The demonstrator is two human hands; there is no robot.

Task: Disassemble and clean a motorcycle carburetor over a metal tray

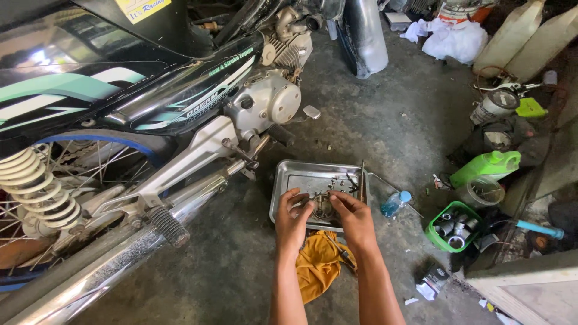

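Both my hands on a round metal part over the steel tray.

At nine o'clock stands the black motorcycle (150,102), its chrome exhaust (120,253) running low along the concrete floor (385,126). At centre my left hand (292,219) and right hand (355,218) each keep a narrow grip on the round toothed metal part (323,206), held just above the steel tray's (289,180) near edge. A yellow rag (316,262) lies at six o'clock. At three o'clock sit a small clear bottle (394,203) and a green basket (453,227) of sockets.
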